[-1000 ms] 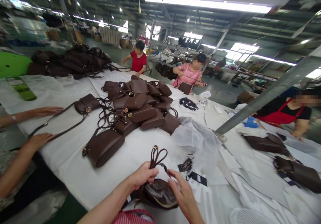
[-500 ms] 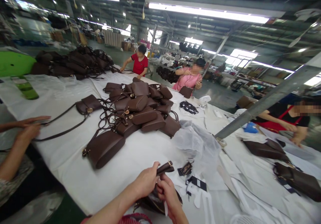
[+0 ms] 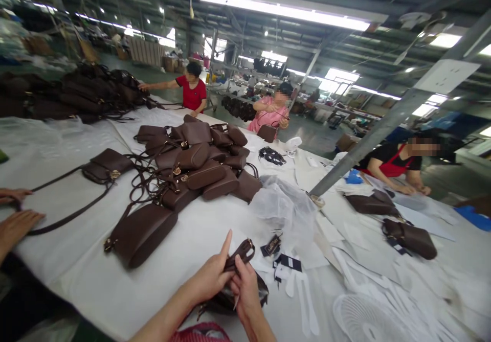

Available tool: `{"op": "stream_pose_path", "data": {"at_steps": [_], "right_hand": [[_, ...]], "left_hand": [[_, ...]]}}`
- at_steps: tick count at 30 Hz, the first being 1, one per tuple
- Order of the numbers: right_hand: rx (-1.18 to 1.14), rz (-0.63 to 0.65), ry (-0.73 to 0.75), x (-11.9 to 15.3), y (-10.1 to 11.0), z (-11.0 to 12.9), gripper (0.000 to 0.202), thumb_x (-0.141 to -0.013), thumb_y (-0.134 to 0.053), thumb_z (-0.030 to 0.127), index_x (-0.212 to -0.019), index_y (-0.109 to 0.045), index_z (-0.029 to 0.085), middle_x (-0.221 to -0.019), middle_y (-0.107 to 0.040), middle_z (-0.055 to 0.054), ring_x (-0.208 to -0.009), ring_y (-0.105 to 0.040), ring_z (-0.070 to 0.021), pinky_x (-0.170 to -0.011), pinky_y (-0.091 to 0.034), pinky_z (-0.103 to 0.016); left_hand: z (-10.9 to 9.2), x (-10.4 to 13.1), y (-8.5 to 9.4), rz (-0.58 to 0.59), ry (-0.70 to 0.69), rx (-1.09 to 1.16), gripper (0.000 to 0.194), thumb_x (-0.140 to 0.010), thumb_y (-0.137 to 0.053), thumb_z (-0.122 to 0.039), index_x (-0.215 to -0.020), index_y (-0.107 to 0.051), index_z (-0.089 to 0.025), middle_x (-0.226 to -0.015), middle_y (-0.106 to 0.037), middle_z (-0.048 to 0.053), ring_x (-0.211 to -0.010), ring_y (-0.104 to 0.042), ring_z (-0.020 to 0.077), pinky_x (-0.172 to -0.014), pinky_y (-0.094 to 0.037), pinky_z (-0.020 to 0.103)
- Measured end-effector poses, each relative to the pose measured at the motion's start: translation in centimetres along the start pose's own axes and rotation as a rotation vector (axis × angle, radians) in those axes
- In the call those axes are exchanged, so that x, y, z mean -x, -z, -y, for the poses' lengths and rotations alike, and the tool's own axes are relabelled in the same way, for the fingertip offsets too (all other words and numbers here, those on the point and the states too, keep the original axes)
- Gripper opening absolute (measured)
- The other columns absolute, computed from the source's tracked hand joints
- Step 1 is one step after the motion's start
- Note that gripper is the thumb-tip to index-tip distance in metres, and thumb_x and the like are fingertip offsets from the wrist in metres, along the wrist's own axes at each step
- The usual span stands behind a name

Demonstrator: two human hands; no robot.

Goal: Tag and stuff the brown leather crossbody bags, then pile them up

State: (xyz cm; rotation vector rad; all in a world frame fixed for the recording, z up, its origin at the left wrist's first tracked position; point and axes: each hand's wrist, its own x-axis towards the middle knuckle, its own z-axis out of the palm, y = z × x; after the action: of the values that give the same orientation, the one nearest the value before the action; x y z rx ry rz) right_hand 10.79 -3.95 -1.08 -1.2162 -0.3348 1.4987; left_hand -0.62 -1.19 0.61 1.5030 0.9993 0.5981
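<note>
My left hand [image 3: 213,275] grips a folded dark brown strap [image 3: 242,254], its index finger stretched out along one side. Close against it, my right hand [image 3: 245,280] pinches the same folded strap from the right. Below both hands lies a dark brown bag [image 3: 220,301], partly hidden by them, at the table's near edge. Black tags [image 3: 271,245] rest just right of the strap. A pile of brown bags [image 3: 207,174] is in front of my hands, with one large bag [image 3: 143,229] nearest on the left.
At the left, another person's hands [image 3: 19,224] hold the strap of a small bag [image 3: 106,165]. Crumpled white film [image 3: 282,204], a slanted metal post [image 3: 356,145] and a white fan grille [image 3: 364,319] are to the right. Three more people work around the white table [image 3: 92,245].
The view has turned right. My left index finger now points out, and the strap's folded end stands more upright. The person in red at the back now reaches toward the far pile.
</note>
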Motion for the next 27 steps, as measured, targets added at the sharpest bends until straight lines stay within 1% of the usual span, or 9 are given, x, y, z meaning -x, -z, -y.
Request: {"op": "stream_pose_path", "data": {"at_steps": [3, 6, 8, 11, 14, 18, 22, 24, 27], "right_hand": [[-0.034, -0.025, 0.033, -0.2, 0.2, 0.0, 0.045, -0.061, -0.078, 0.052, -0.082, -0.058, 0.018, -0.059, -0.054, 0.006, -0.039, -0.035, -0.0030, -0.035, -0.020, -0.015], [-0.013, 0.007, 0.022, -0.2, 0.0, 0.0, 0.049, -0.061, -0.075, 0.055, -0.089, -0.058, 0.019, -0.061, -0.057, 0.004, -0.038, -0.038, -0.0052, -0.034, -0.021, -0.018], [0.023, 0.011, 0.024, -0.3, -0.3, 0.0, 0.050, -0.060, -0.075, 0.058, -0.087, -0.057, 0.020, -0.054, -0.050, 0.007, -0.036, -0.033, -0.0052, -0.034, -0.018, -0.018], [0.129, 0.005, 0.013, -0.2, -0.4, 0.0, 0.053, -0.057, -0.074, 0.063, -0.081, -0.055, 0.020, -0.044, -0.029, 0.013, -0.035, -0.023, -0.0038, -0.035, -0.013, -0.016], [0.295, 0.024, -0.040, 0.1, 0.2, -0.2, 0.054, -0.061, -0.067, 0.070, -0.075, -0.053, 0.020, -0.043, -0.022, 0.014, -0.035, -0.019, -0.0038, -0.035, -0.011, -0.016], [0.563, 0.116, -0.067, 0.6, 1.9, -0.1, 0.049, -0.070, -0.058, 0.069, -0.066, -0.052, 0.020, -0.044, -0.039, 0.008, -0.034, -0.033, -0.0068, -0.032, -0.020, -0.018], [0.793, 0.127, 0.060, 1.2, 3.0, 1.0, 0.034, -0.066, -0.069, 0.052, -0.069, -0.056, 0.020, -0.049, -0.050, 0.006, -0.032, -0.043, -0.0093, -0.029, -0.027, -0.019], [0.820, 0.096, 0.167, 1.6, 2.8, 1.9, 0.027, -0.069, -0.069, 0.046, -0.077, -0.060, 0.021, -0.052, -0.054, 0.006, -0.035, -0.047, -0.0106, -0.031, -0.031, -0.019], [0.771, 0.187, 0.226, 2.0, 2.1, 3.0, 0.023, -0.075, -0.065, 0.044, -0.076, -0.064, 0.021, -0.054, -0.058, 0.003, -0.044, -0.056, -0.0136, -0.040, -0.043, -0.022]], "left_hand": [[0.5, 0.0, -0.7, -0.045, 0.062, 0.410, 0.098, -0.067, -0.065, -0.018, -0.148, -0.009, -0.018, -0.075, -0.057, -0.004, -0.066, -0.055, 0.0136, -0.063, -0.042, 0.024], [1.0, -0.4, -1.9, -0.096, 0.107, 0.572, 0.063, -0.069, -0.069, -0.034, -0.124, -0.049, -0.013, -0.063, -0.049, -0.006, -0.051, -0.043, 0.0077, -0.050, -0.034, 0.020], [1.2, -0.7, -2.5, -0.127, 0.140, 0.620, 0.045, -0.072, -0.065, -0.051, -0.095, -0.058, -0.012, -0.055, -0.040, -0.008, -0.044, -0.030, 0.0044, -0.043, -0.023, 0.018], [1.5, -1.1, -2.9, -0.264, 0.217, 0.667, 0.052, -0.069, -0.060, -0.067, -0.071, -0.049, -0.017, -0.050, -0.030, -0.011, -0.041, -0.020, 0.0033, -0.040, -0.014, 0.019], [1.7, -1.4, -2.7, -0.356, 0.249, 0.608, 0.050, -0.066, -0.063, -0.065, -0.065, -0.044, -0.018, -0.050, -0.031, -0.010, -0.042, -0.023, 0.0046, -0.040, -0.016, 0.019], [2.0, -1.5, -2.2, -0.331, 0.168, 0.494, 0.040, -0.070, -0.061, -0.056, -0.067, -0.052, -0.016, -0.058, -0.043, -0.006, -0.053, -0.037, 0.0092, -0.048, -0.028, 0.021], [2.5, -1.7, -1.7, -0.356, 0.089, 0.283, 0.038, -0.076, -0.054, -0.051, -0.061, -0.053, -0.016, -0.059, -0.044, -0.004, -0.063, -0.042, 0.0132, -0.061, -0.033, 0.024], [2.6, -1.6, -1.6, -0.339, 0.078, 0.157, 0.036, -0.078, -0.052, -0.047, -0.058, -0.052, -0.017, -0.060, -0.045, -0.003, -0.065, -0.043, 0.0143, -0.062, -0.034, 0.025], [2.4, -1.4, -1.6, -0.292, 0.032, 0.020, 0.035, -0.080, -0.050, -0.040, -0.054, -0.052, -0.017, -0.068, -0.050, 0.000, -0.070, -0.047, 0.0152, -0.066, -0.036, 0.025]]}}
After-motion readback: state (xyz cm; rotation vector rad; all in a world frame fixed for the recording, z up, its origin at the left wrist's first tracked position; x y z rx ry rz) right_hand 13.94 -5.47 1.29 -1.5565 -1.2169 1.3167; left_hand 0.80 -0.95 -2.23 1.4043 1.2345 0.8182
